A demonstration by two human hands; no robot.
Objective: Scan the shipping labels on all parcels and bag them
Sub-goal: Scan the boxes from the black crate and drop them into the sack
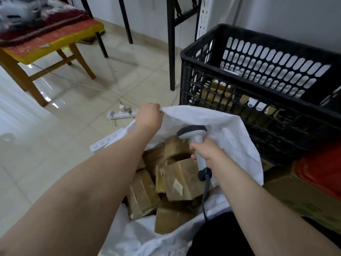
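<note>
A white woven sack [221, 126] lies open on the floor in front of me. Several brown taped parcels [177, 178] are piled inside it. My left hand [149, 115] grips the sack's far rim and holds it up. My right hand [206, 150] grips the handle of a grey barcode scanner [193, 132], whose head hangs over the sack's mouth. The scanner's black cable [205, 198] runs down toward me. More parcels [217, 100] show through the wall of the black crate.
A black plastic crate [258, 85] stands to the right of the sack. Two white power strips [121, 114] lie on the tiled floor beyond it. A wooden chair [46, 45] stands at the left, black table legs [171, 43] behind. A cardboard box [304, 200] and a red item [321, 169] sit at the right.
</note>
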